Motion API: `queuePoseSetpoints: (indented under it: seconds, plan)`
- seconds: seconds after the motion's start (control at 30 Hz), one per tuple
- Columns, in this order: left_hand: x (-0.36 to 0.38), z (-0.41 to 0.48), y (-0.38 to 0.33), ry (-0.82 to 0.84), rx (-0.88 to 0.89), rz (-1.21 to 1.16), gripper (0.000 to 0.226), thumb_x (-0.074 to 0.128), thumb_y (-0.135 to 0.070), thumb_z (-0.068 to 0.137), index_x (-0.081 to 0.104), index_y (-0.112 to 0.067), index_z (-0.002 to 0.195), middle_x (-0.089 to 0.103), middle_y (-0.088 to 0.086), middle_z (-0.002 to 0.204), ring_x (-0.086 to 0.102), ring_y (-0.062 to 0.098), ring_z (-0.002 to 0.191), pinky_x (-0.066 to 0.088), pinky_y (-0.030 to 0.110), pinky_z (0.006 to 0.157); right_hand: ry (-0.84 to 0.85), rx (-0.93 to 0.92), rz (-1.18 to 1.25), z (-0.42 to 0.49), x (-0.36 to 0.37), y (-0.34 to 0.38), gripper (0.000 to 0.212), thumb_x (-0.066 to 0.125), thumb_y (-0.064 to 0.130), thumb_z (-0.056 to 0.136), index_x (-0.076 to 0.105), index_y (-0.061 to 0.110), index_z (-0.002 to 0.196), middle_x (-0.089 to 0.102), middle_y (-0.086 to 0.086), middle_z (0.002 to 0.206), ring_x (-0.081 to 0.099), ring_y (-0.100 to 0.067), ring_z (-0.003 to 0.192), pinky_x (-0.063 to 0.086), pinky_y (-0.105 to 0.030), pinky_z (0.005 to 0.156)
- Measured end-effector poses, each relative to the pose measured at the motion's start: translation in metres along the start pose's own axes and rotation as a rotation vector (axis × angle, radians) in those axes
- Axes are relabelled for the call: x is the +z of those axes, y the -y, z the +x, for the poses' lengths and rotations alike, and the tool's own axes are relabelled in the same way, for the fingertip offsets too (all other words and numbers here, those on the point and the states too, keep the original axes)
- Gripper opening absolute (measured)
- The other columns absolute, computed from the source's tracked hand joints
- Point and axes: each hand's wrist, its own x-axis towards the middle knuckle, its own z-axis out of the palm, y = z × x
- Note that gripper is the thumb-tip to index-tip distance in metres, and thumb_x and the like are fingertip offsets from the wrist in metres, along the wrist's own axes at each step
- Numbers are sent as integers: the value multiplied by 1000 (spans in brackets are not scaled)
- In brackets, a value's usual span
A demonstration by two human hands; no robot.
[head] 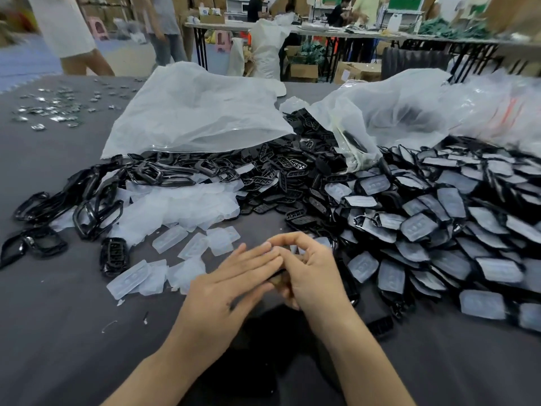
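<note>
Black glossy plastic shell (pixel 277 271) sits pinched in the curled right hand (pixel 314 273), flat left hand (pixel 231 285) pressing it.

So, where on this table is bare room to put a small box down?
Bare table lies left of the left hand, below the clear pads. Another patch lies right of the right hand, below the big pile. A strip between the metal bits and the black rings is free. The middle is crowded.

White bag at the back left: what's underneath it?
Black plastic frames poke out from under the white bag's front edge onto the grey table. Whatever else lies beneath cannot be seen; the bag covers it.
</note>
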Motion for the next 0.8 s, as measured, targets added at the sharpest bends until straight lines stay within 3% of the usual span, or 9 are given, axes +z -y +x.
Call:
queuePoseSetpoints:
  seconds: [0.17,0.3,0.43,0.53,0.63,0.8]
  plan:
    - [6,-2,3,16,-5,-34,37,65,-2,79,67,-11,115,66,-6,121,58,2,119,38,24,108,-2,42,25,2,-7,-1,18,49,0,95,58,10,82,39,2,39,29,-6,27,20,-9,33]
    - [5,4,7,54,-65,-90,35,64,-3,79,69,-15,112,67,-10,116,57,-4,117,28,18,112,-1,50,7,2,-9,0,18,47,-1,96,56,8,83,41,5,38,32,-3,26,21,-9,31]
    - [10,8,6,43,-47,-104,28,68,-7,80,71,-10,108,68,-6,113,57,-2,115,25,23,115,-31,5,-62,3,-11,1,19,48,1,97,57,9,82,42,4,38,31,-5,26,22,-11,31]
    - [12,9,6,53,-33,-99,31,71,-2,77,71,-7,108,66,-6,114,53,0,118,22,27,115,-87,-84,-251,3,-13,2,16,55,5,94,61,13,82,47,3,42,37,-4,31,30,-17,35]
    - [13,7,8,51,-9,-74,38,77,7,71,72,-6,106,66,-3,114,53,3,118,30,33,110,-170,-184,-423,3,-15,1,14,62,9,90,63,17,78,54,5,45,45,-2,36,36,-15,42]
    - [15,7,3,33,30,-71,39,79,10,69,73,-5,104,65,-4,114,58,6,115,38,37,105,-290,-332,-631,1,-15,5,7,65,12,89,69,10,84,69,-7,63,57,-8,49,51,-27,54]
